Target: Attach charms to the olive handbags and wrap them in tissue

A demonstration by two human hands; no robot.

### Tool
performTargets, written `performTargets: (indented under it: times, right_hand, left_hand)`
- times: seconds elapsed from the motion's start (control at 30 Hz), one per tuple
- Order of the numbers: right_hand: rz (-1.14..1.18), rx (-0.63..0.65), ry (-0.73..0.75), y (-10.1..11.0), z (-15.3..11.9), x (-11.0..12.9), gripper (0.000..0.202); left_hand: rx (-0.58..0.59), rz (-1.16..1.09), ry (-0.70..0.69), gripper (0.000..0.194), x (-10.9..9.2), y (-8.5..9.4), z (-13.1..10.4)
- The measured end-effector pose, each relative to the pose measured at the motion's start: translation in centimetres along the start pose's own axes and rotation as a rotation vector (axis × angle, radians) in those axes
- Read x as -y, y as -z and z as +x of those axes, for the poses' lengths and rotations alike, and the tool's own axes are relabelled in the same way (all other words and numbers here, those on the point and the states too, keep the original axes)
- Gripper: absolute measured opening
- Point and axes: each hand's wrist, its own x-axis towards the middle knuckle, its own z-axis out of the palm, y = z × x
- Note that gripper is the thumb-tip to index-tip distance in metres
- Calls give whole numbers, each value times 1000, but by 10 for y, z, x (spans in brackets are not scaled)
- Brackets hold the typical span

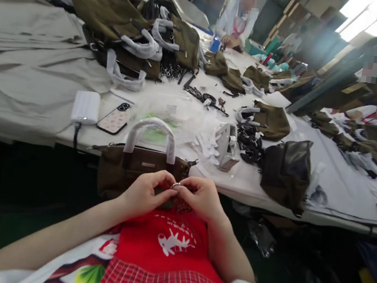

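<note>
My left hand [147, 192] and my right hand [204, 199] meet in front of the red apron. Their thumbs and fingertips pinch a small shiny metal ring [176, 185] between them. Below the right fingers hangs a small brown-patterned piece [182, 205]; whether it joins the ring I cannot tell. Just behind my hands, at the table edge, is an olive handbag [111, 167] with a wrapped white handle [154, 122] standing up and a small metal plate on its front. My hands cover part of its right side.
On the white table lie a white charger [86, 107] with a black cable, a phone [114, 117], clear plastic bags [167, 114], a white glove [207, 145] and black straps [250, 143]. More olive bags [110, 21] are piled behind. A dark bag [286, 172] sits right. People work farther back.
</note>
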Motion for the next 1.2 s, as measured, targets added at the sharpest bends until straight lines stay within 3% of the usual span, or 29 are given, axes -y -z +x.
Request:
performTargets:
  times: [0.2,0.43,0.5,0.6,0.67,0.83,1.03,1.1,1.2]
  right_hand:
    - [439,129,-82,7,-7,-14,25]
    - [518,175,-61,3,-5,-23,23]
    - [409,118,-6,3,-4,-22,22]
    - [164,-144,137,5,-2,-17,20]
    - [104,-211,177,5,-1,-15,18]
    - [257,5,29,-8,3,-19,23]
    - [727,194,-247,-20,11,-31,38]
    - [833,223,-260,-22,15,-35,38]
    - [922,200,-250,-25,21,-41,37]
  left_hand:
    - [39,-335,111,26,6,-1,3]
    - [-2,-428,198,33,3,2,8]
    - [-28,-405,202,34,3,2,8]
    - [-55,-349,185,34,5,2,9]
    - [-47,-310,168,33,6,2,10]
    - [-23,-215,115,28,9,2,13]
    - [2,-181,63,23,19,4,13]
    - [-90,-97,58,27,26,8,20]
    - [-311,224,86,41,40,16,42]
